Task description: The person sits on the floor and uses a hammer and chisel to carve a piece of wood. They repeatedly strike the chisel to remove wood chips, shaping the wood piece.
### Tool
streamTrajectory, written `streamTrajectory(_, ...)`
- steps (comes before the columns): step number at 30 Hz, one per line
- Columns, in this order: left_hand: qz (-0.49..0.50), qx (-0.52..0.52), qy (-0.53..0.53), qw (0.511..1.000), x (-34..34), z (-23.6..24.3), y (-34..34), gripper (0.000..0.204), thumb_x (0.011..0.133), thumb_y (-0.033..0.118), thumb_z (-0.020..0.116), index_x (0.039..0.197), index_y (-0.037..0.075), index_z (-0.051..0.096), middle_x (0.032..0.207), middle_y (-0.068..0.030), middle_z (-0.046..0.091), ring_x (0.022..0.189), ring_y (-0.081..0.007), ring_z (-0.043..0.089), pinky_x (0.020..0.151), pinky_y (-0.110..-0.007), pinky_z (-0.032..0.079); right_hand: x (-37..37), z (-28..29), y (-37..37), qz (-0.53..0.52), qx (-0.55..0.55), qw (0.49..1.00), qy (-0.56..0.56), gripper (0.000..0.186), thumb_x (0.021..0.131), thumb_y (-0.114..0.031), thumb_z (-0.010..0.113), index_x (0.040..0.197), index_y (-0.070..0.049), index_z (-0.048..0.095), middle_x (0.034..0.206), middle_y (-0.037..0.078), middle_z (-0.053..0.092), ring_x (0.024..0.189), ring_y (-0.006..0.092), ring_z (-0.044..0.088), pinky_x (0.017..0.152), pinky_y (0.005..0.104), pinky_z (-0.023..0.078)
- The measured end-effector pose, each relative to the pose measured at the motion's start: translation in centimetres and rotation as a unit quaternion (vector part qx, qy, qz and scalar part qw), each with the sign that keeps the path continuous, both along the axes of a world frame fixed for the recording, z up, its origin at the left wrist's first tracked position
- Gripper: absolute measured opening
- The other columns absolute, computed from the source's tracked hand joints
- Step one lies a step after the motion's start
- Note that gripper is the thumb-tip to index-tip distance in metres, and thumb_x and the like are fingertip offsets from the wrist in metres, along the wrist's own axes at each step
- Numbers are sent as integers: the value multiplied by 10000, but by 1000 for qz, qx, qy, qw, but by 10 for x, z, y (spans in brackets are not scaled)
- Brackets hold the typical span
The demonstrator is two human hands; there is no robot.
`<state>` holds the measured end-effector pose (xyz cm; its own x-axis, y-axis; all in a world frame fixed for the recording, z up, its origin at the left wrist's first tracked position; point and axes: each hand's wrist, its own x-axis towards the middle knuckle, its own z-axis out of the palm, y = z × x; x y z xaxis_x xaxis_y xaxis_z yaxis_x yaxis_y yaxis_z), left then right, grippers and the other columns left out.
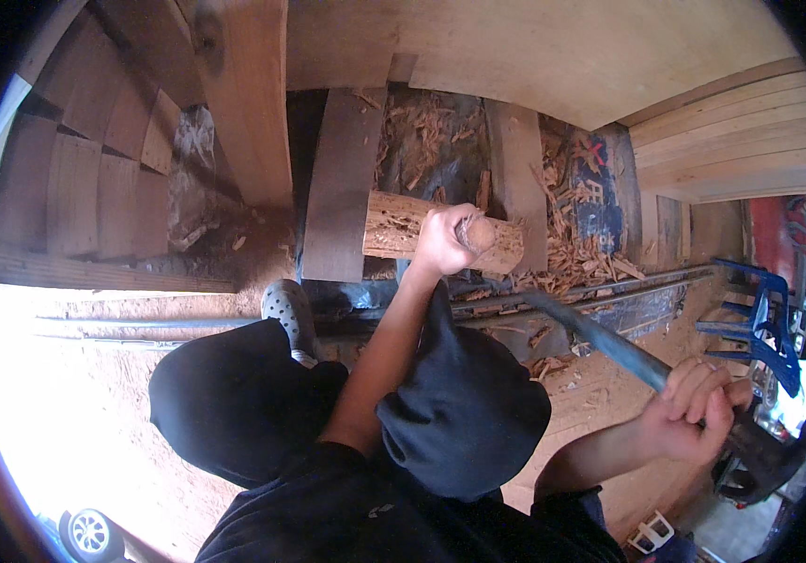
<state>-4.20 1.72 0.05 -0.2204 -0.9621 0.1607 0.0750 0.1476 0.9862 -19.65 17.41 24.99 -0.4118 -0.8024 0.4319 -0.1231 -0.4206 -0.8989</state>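
My left hand (445,241) is closed around a short round piece of wood (481,235), whose cut end faces up. It stands over a rough, chipped log (393,225) lying crosswise between two boards; the contact is hidden. Low at the right, my right hand (698,410) grips a long bluish-grey tool (609,345), blade-like or bar-like, slanting up and left toward the log. Its exact kind is unclear. A dark, hooked shape (774,450) shows beyond the right fist; I cannot tell whether it belongs to the tool.
Wood chips (572,239) litter the ground around the log. Wooden panels (534,56) and a thick post (248,103) rise beyond it. Metal pipes (168,325) run across nearer me. A blue plastic chair (769,328) lies at the right. My shoe (288,314) is left of the log.
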Motion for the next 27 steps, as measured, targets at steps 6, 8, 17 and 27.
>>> streamTrajectory(6,-5,-21,-23,1000,0,1,0,176,585,105,688,732,49,607,665,-161,581,631,-349,583,574,-361,456,55,-111,-43,-30,518,789,328,366,716,-132,725,1040,-5,608,870,119,657,787,255,624,753,358,492)
streamTrajectory(8,-8,-23,-32,999,1,1,-2,172,591,104,684,734,52,606,668,-164,580,643,-355,585,580,-371,457,50,-128,-39,8,447,838,314,360,703,-111,705,1032,2,614,916,141,663,831,252,633,758,355,490)
streamTrajectory(17,-39,8,-36,999,3,-1,-2,224,586,58,707,791,17,627,721,-119,630,662,-174,599,639,-298,475,25,-166,-11,-80,498,844,183,147,661,-97,629,746,18,594,591,54,553,515,150,504,511,311,411)
streamTrajectory(27,-31,2,-45,998,5,9,-3,216,587,142,716,758,44,629,688,-164,613,640,-314,621,593,-338,478,-26,-238,-5,-71,574,793,190,339,694,-266,731,790,35,608,678,118,605,612,223,569,594,356,438)
